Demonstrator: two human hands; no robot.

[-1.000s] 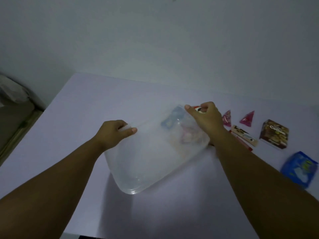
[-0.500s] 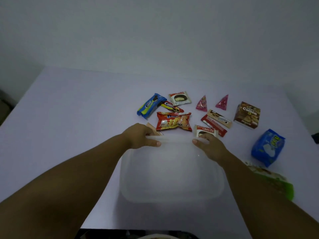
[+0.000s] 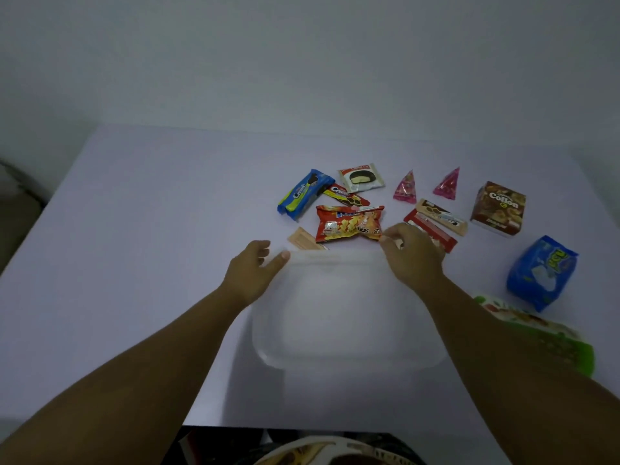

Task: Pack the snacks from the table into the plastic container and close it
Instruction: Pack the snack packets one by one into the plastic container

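Note:
The clear plastic container (image 3: 349, 362) sits flat on the white table, near its front edge. My left hand (image 3: 251, 273) is at the container's far left corner, fingers apart, thumb by the rim. My right hand (image 3: 414, 258) curls over the far right corner and hides what is under it. Behind the container lie a red snack bag (image 3: 349, 223), a tan wafer (image 3: 303, 242), a blue Oreo pack (image 3: 303, 194), a small yellow-red packet (image 3: 345, 195), a white pie packet (image 3: 360, 177), two pink triangles (image 3: 406, 186), a beige bar (image 3: 441, 216) and a red bar (image 3: 432, 231).
A brown Collon box (image 3: 499, 208), a blue bag (image 3: 543, 271) and a green packet (image 3: 550, 337) lie to the right. The table's front edge runs just below the container, with a round object (image 3: 322, 454) beneath it. A plain wall stands behind.
The container, held tilted in the air a second ago, has come down flat on the table. My left fingers have spread off its rim. My right hand has edged toward the red bag.

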